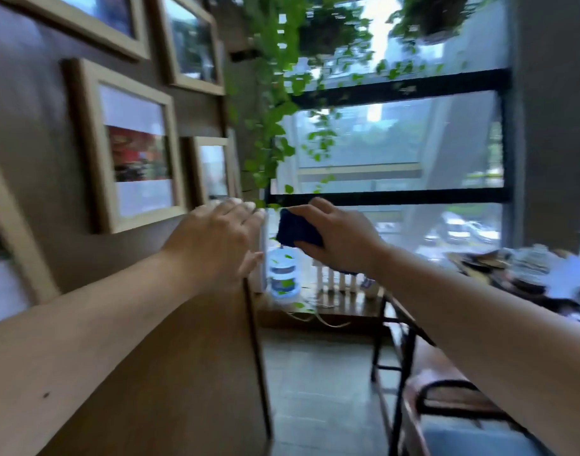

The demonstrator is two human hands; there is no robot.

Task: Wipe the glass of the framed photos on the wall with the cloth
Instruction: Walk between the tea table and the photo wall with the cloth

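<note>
Several light wooden framed photos hang on the brown wall at the left. The nearest large frame (134, 146) shows a red picture; a small frame (213, 171) hangs to its right, and another frame (193, 41) sits above. My left hand (216, 240) is stretched forward with fingers apart, just below the small frame, holding nothing. My right hand (334, 235) grips a folded dark blue cloth (297, 229) in the air, to the right of the frames and apart from the wall. The view is blurred by motion.
Green vines (278, 103) hang by the big window (397, 143). A water jug (283, 278) stands on a low shelf ahead. A cluttered table (519, 268) and a dark metal chair (453, 399) are at the right. A wooden panel edge (255, 357) runs below my left arm.
</note>
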